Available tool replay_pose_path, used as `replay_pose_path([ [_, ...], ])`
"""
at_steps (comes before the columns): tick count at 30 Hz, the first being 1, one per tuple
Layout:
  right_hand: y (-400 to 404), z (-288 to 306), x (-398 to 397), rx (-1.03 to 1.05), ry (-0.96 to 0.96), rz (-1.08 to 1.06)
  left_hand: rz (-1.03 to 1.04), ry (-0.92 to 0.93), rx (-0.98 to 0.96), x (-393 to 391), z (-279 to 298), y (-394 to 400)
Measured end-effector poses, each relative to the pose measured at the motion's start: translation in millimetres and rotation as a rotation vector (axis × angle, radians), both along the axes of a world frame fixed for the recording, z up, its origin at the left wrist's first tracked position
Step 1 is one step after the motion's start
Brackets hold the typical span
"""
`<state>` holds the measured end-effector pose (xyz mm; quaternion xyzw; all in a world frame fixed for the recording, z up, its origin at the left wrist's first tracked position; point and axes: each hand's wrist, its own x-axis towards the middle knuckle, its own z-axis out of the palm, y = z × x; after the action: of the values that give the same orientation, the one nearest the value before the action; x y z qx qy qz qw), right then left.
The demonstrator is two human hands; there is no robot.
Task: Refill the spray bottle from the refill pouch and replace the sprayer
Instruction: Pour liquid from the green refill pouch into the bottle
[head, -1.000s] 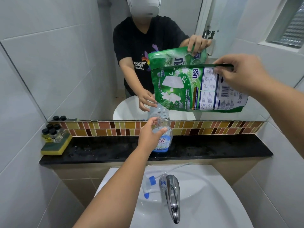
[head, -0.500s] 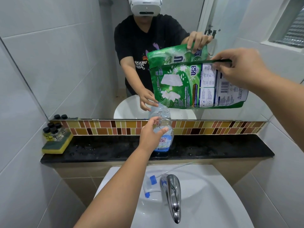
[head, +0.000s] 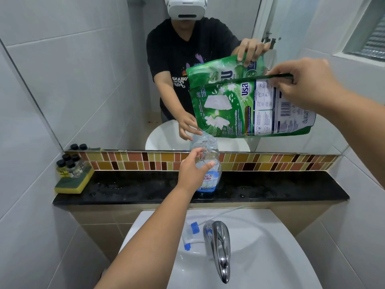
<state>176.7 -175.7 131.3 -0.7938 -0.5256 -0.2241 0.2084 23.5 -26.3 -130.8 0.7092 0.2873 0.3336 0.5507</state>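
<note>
A clear spray bottle (head: 209, 176) with a blue label stands uncapped on the black ledge (head: 145, 189). My left hand (head: 192, 166) grips its upper body. My right hand (head: 304, 84) pinches the bottom edge of a green refill pouch (head: 239, 109), which hangs turned on its side above the bottle. The pouch's lower left corner sits just over the bottle's open neck. The white and blue sprayer (head: 190, 235) with its thin tube lies in the white sink (head: 260, 257) beside the tap.
A chrome tap (head: 219, 245) juts over the basin. On the ledge's left end, several small dark-capped bottles (head: 69, 163) stand on a yellow and green sponge (head: 73, 181). A mirror (head: 104, 69) above the tiled strip reflects the person and the pouch.
The pouch has risen a little and its lower left corner has come over the bottle's neck. My left hand stays on the bottle.
</note>
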Motion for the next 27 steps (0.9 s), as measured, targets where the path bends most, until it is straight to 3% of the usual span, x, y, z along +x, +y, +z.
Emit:
replay_pose_path([
  [27, 3.4, 5.4, 3.8, -0.011, -0.15, 0.031, 0.001, 0.01, 0.0, -0.3, 1.6, -0.7],
])
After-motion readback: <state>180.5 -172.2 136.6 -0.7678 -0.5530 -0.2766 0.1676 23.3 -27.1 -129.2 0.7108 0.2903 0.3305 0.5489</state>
